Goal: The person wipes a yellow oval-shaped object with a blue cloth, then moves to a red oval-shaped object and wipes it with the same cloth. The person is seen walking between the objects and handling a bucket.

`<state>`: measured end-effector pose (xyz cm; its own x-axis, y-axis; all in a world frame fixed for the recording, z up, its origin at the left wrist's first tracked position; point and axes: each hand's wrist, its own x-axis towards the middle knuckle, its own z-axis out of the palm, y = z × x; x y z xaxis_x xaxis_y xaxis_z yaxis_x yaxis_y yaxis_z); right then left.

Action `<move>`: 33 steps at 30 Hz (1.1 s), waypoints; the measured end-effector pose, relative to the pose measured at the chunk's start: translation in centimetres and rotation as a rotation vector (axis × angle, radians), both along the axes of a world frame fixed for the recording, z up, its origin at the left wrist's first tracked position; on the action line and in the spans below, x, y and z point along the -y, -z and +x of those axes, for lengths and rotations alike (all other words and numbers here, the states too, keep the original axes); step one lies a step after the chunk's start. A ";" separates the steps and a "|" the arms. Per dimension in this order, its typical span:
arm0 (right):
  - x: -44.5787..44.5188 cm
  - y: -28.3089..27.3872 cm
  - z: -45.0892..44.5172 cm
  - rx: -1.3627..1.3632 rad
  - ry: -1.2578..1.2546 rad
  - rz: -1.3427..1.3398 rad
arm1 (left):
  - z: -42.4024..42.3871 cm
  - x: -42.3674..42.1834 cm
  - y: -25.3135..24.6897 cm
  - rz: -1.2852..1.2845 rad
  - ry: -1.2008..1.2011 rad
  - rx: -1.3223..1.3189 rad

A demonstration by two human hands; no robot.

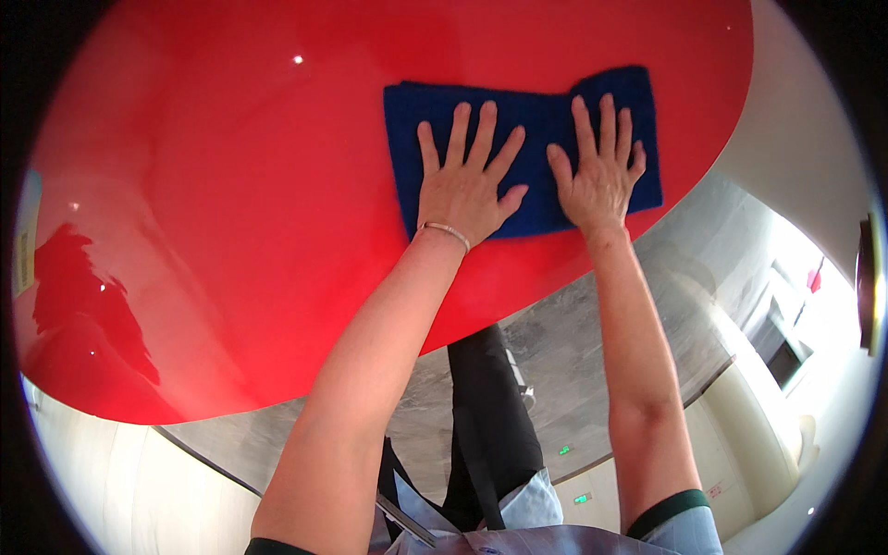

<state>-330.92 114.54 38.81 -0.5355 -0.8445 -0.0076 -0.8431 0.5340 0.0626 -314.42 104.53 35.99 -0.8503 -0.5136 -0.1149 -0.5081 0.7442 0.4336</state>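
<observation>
A dark blue cloth (541,187) lies spread on a glossy red surface (243,194) with a curved edge. My left hand (465,184) rests palm down on the left half of the cloth, fingers spread; a thin bracelet (447,234) circles its wrist. On the right part of the cloth, my right hand (598,173) presses flat too, its fingers apart. The cloth's upper edge dips between the hands and rises at the right corner. Neither hand is closed around the fabric.
The red surface's rounded edge passes just in front of my body. Below it lies a grey floor (562,361). Pale wall panels (132,472) stand at lower left, a bright window area (798,298) at right. A label bearing writing (25,257) shows at the far left.
</observation>
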 end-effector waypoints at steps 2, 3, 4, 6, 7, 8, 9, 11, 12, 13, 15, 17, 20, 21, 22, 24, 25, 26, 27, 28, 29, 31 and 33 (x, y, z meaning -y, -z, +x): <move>1.4 -0.4 -4.9 -0.080 -0.077 -0.031 | -4.5 0.8 -0.1 -0.050 -0.036 0.008; 2.0 -0.6 -6.8 -0.120 -0.116 -0.042 | -6.2 1.1 -0.1 -0.077 -0.054 0.012; 2.4 -0.9 -8.5 -0.162 -0.151 -0.059 | -7.9 1.1 -0.1 -0.100 -0.070 0.012; 2.7 -2.0 -11.2 -0.214 -0.193 -0.068 | -10.5 1.2 -0.3 -0.142 -0.103 0.017; 2.9 -2.6 -12.2 -0.218 -0.208 -0.087 | -11.5 1.2 -0.5 -0.165 -0.120 0.020; 3.0 -2.9 -12.4 -0.234 -0.225 -0.139 | -12.1 1.3 -0.7 -0.151 -0.127 -0.005; 2.7 -3.1 -12.7 -0.241 -0.191 -0.107 | -12.7 1.0 -0.8 -0.146 -0.128 0.003; 2.2 -3.1 -12.6 -0.251 -0.124 -0.045 | -13.1 0.7 -1.0 -0.137 -0.132 0.023; 2.2 -3.5 -12.3 -0.218 -0.102 -0.071 | -13.1 0.7 -1.3 -0.119 -0.137 -0.003; 2.2 -3.6 -11.5 -0.213 -0.064 -0.048 | -12.8 0.7 -1.3 -0.113 -0.125 0.008; 1.7 -3.6 -10.0 -0.175 0.004 -0.004 | -12.5 0.5 -1.4 -0.098 -0.109 0.024; 0.5 -3.3 -8.0 -0.101 0.043 0.037 | -11.0 -0.2 -1.8 -0.060 -0.079 0.035; -2.3 -2.8 -5.0 0.009 0.083 0.114 | -8.3 -2.8 -1.5 0.010 -0.045 0.072; -3.4 -3.1 -4.1 0.031 0.105 0.141 | -7.4 -3.9 -1.5 0.035 -0.034 0.065; -4.3 -3.2 -3.3 0.047 0.118 0.155 | -6.7 -4.7 -1.6 0.065 -0.025 0.081; -6.0 -3.1 -2.1 0.085 0.142 0.183 | -5.3 -6.1 -1.7 0.093 -0.018 0.062; -6.1 -3.0 -2.3 0.099 0.142 0.175 | -5.2 -6.2 -1.6 0.091 -0.017 0.048; -6.1 -3.0 -2.6 0.113 0.142 0.168 | -5.2 -6.2 -1.4 0.098 -0.013 0.038; -5.9 -3.1 -2.6 0.127 0.151 0.168 | -5.1 -6.0 -1.5 0.101 -0.001 0.031; -5.5 -3.1 -2.9 0.094 0.128 0.131 | -5.0 -5.8 -1.4 0.104 0.012 0.024; -5.1 -3.3 -3.8 0.082 0.124 0.143 | -5.1 -5.6 -1.4 0.108 0.025 0.017; -3.2 -3.7 -6.3 0.007 0.097 0.109 | -6.1 -4.9 -1.7 0.101 0.039 0.004; -0.8 -3.5 -8.5 -0.074 0.035 0.096 | -8.3 -2.8 -1.6 0.085 0.048 0.002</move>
